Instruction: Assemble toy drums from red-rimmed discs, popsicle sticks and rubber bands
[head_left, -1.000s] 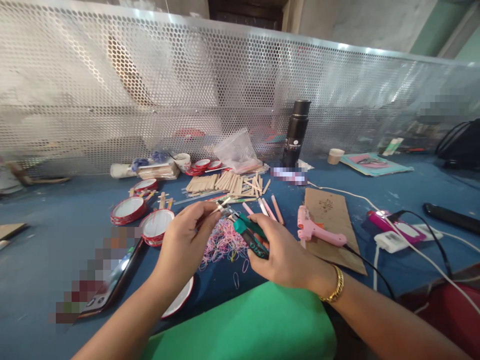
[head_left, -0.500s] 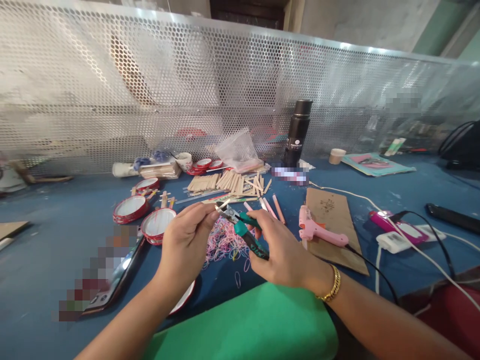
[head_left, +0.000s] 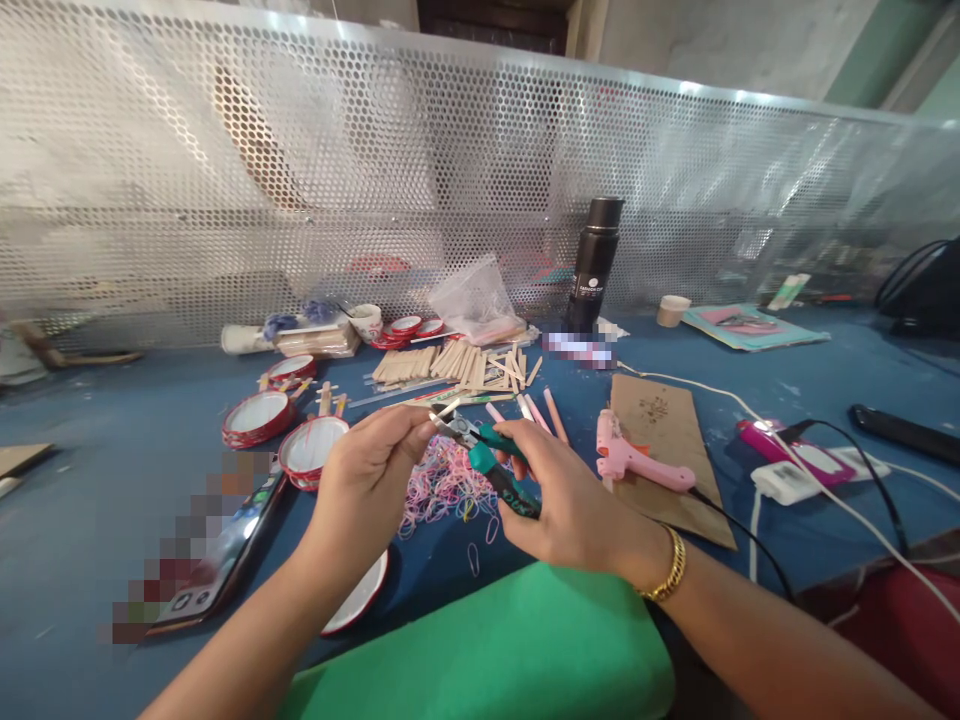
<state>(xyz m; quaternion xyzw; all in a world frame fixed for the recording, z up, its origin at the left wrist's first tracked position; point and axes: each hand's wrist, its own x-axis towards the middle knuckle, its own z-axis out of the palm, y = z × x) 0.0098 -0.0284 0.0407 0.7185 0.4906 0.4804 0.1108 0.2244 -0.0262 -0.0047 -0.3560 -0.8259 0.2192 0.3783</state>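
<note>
My left hand (head_left: 369,470) pinches a thin pale wooden stick (head_left: 448,408) between thumb and fingertips. My right hand (head_left: 574,500) grips green-handled cutting pliers (head_left: 491,462), whose metal jaws sit at the stick just right of my left fingertips. Both hands hover over a heap of pink and yellow rubber bands (head_left: 446,482) on the blue table (head_left: 112,480). A gold bracelet (head_left: 670,568) is on my right wrist.
A pink glue gun (head_left: 634,460) lies on brown cardboard (head_left: 664,440) to the right, its cord leading to a power strip (head_left: 817,472). Popsicle sticks (head_left: 450,365), red-rimmed lids (head_left: 259,418), a phone (head_left: 217,560), a black bottle (head_left: 595,262) and a perforated metal screen (head_left: 300,200) surround them.
Hands and pliers have hardly moved; the jaws stay at the stick. The view shifted slightly.
</note>
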